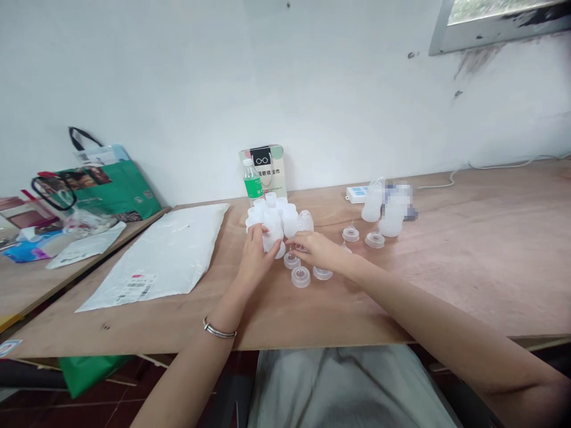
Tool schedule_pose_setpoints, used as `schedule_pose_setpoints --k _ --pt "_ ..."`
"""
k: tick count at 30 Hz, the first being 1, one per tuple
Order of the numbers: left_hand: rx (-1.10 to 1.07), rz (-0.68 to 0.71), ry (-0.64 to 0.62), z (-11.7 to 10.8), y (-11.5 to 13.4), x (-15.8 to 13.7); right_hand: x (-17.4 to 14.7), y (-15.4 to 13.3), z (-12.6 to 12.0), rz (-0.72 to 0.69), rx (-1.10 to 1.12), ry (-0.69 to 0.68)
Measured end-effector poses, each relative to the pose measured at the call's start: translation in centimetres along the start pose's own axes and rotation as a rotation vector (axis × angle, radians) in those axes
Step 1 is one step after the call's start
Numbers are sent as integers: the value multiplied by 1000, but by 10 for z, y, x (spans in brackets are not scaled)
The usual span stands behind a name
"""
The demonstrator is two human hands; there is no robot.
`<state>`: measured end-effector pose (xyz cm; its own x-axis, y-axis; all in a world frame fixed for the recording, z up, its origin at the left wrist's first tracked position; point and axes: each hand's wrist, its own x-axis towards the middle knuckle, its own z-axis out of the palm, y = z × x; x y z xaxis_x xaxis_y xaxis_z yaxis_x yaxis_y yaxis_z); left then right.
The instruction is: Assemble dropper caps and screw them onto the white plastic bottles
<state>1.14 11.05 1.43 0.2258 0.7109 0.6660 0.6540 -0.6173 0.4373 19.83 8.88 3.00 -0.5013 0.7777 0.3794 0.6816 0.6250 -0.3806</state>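
My left hand is closed around a frosted white bottle, thumb on one side and fingers on the other. Behind it stands a tight cluster of similar white bottles. My right hand reaches in from the right with its fingertips pinched together, just above a clear ring-shaped nipple piece; whether they grip anything is hidden. Nearer to me lies another clear nipple piece, and one more sits below my right wrist. A clear dome cap is beside the bottle cluster.
Two frosted bottles stand to the right, near clear nipple pieces and a small white box. A white mailing bag lies left. Against the wall are a green-labelled drink bottle and paper bag; a green bag is far left.
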Motion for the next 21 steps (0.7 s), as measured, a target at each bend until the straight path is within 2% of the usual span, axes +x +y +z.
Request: schedule_pose_setpoints --k 2,5,12,16,21 --pt "12 -60 -49 0 3 -1 2 -3 5 75 -26 -48" --pt "12 -90 -93 0 7 -1 0 -3 9 116 -35 -77" --pt "-90 -105 -25 0 5 -3 -4 5 -1 193 -25 -52" --pt "-178 -90 0 5 -2 -6 -7 6 -8 182 -2 -96" --pt "-262 -78 -2 8 -6 -6 -12 5 -4 150 -42 -196"
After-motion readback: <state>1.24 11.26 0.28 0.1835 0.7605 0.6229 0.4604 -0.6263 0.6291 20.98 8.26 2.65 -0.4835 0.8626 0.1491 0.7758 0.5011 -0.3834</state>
